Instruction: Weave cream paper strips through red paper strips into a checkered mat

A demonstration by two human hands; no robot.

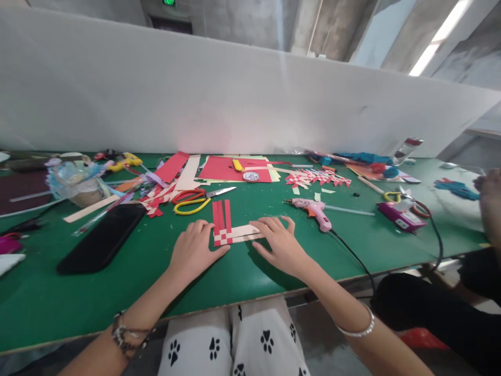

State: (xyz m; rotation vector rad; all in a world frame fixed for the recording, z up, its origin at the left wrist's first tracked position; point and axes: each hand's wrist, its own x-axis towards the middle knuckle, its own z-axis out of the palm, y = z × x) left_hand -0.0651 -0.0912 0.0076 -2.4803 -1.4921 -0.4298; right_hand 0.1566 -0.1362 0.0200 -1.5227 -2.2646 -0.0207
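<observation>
A small weave of red and cream paper strips (227, 227) lies flat on the green table (156, 282) near its front edge. My left hand (194, 251) rests palm down at the weave's left side, fingers spread and pressing its lower left corner. My right hand (278, 244) lies flat over the cream strips that stick out to the right, fingers stretched toward the weave. Neither hand grips anything.
Yellow and red scissors (193, 200) lie behind the weave, a pink glue gun (315, 211) with its black cord to the right, a black phone (104, 237) to the left. Red sheets (223, 168), a finished woven piece (317, 178) and scraps fill the back. Another person sits at the right.
</observation>
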